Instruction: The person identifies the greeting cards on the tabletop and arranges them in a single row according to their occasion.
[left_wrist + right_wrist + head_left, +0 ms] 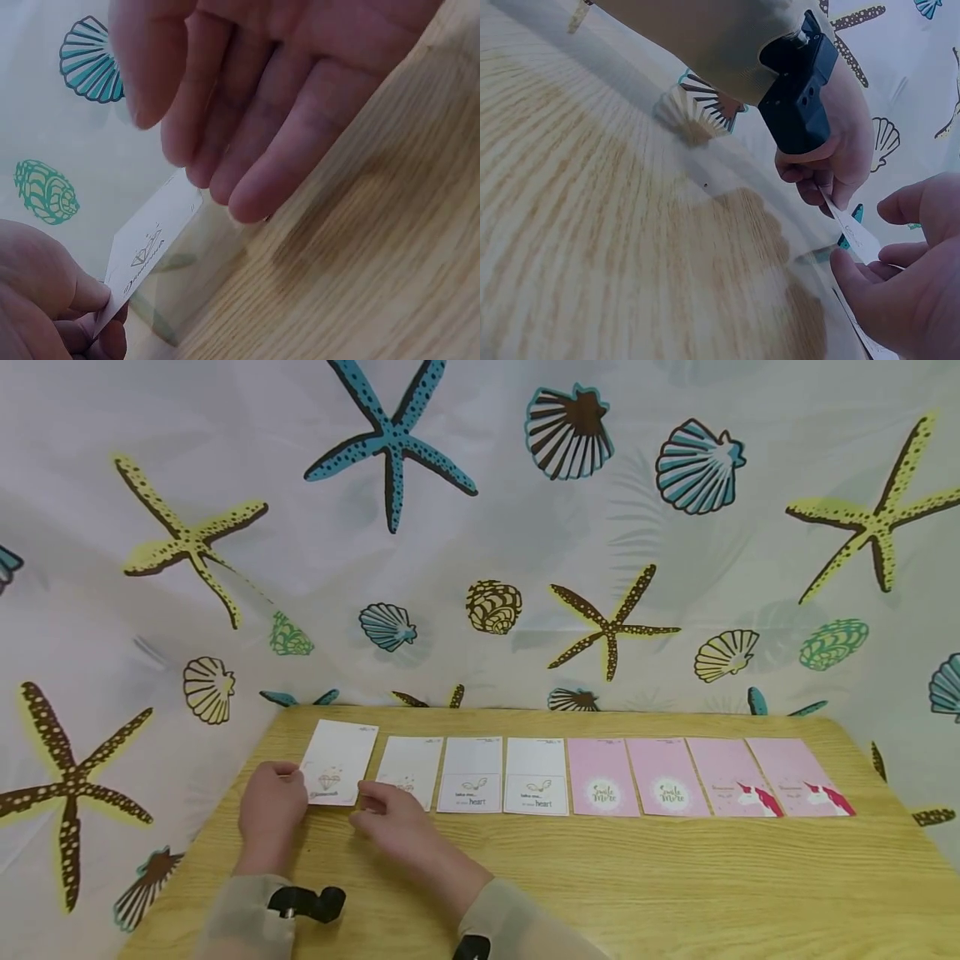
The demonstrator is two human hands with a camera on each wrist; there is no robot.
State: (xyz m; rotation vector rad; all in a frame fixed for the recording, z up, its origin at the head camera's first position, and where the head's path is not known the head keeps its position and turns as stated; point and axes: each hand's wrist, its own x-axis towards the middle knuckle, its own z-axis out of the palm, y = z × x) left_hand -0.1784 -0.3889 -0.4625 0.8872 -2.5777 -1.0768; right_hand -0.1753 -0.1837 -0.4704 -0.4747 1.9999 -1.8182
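A white card [340, 760] with a diamond print sits at the left end of a row, apparently raised off the tabletop. My left hand [273, 810] pinches its lower left corner between thumb and fingers, plain in the left wrist view, where the card [154, 236] tilts. Around the card's right side is my right hand [401, 827]; in the left wrist view that right hand [277, 97] has its fingers extended near the far corner, the thumb apart. A similar white card [412, 760] lies just beyond the right hand, which partly covers it.
Rightward along the wooden table [637, 885] run two white "heart" cards [472, 760], two pink "Smile More" cards [603, 768] and two pink unicorn cards [723, 764]. Behind the table hangs a shell-and-starfish cloth [465, 543].
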